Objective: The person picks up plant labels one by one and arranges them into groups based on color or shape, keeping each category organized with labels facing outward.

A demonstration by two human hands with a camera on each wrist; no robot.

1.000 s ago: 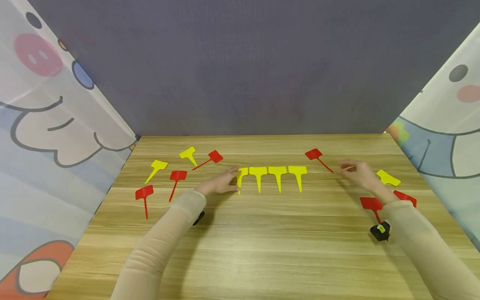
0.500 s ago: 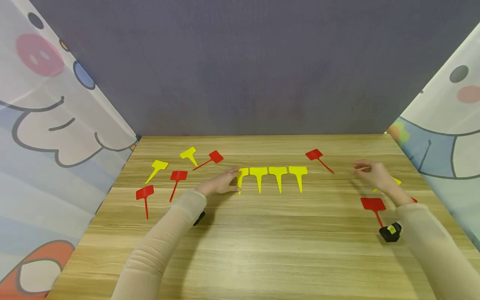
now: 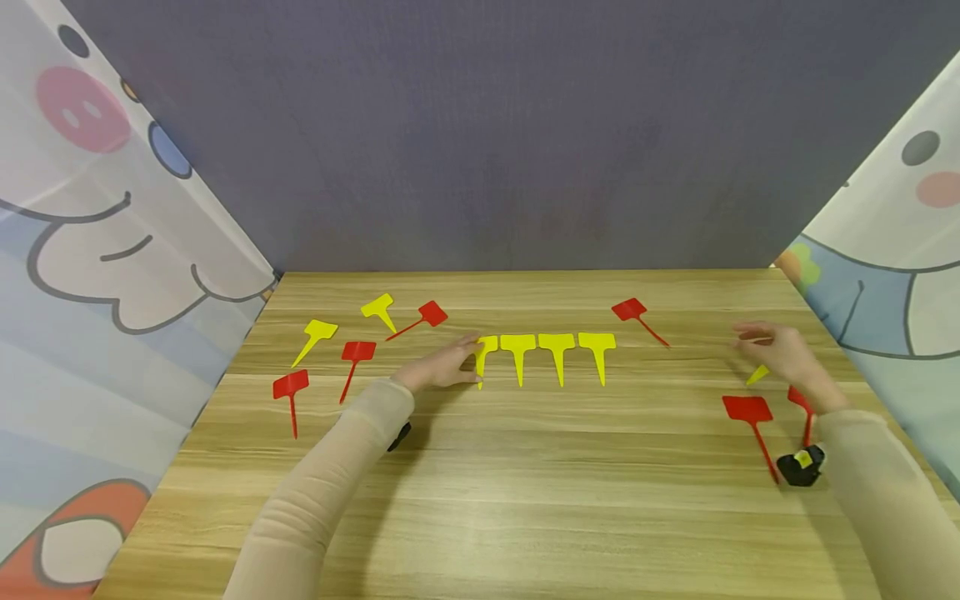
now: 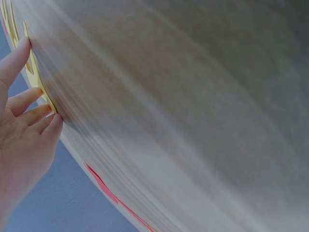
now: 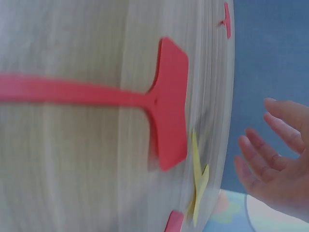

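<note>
My left hand (image 3: 442, 367) rests on the leftmost yellow T-shaped plant label (image 3: 489, 344) in a row of several. In the left wrist view, its thumb touches one end and its fingers the other, all fairly straight. Part of that label is hidden by the hand. My right hand (image 3: 780, 354) hovers at the table's right side with loosely bent fingers and nothing held. Under it lies another yellow plant label (image 3: 759, 374), mostly covered in the head view. In the right wrist view that hand is apart from the yellow label (image 5: 197, 183) and a red plant label (image 5: 171, 104).
Red labels (image 3: 747, 408) lie near my right forearm, and one red label (image 3: 628, 309) lies at the back right. On the left are several loose labels, red (image 3: 290, 385) and yellow (image 3: 321, 329). A grey wall panel (image 3: 480, 150) borders the wooden table (image 3: 525, 517) at the back.
My right hand has moved right, away from the red label at the back, to above the loose yellow label. My left hand stays in place on the row's leftmost label.
</note>
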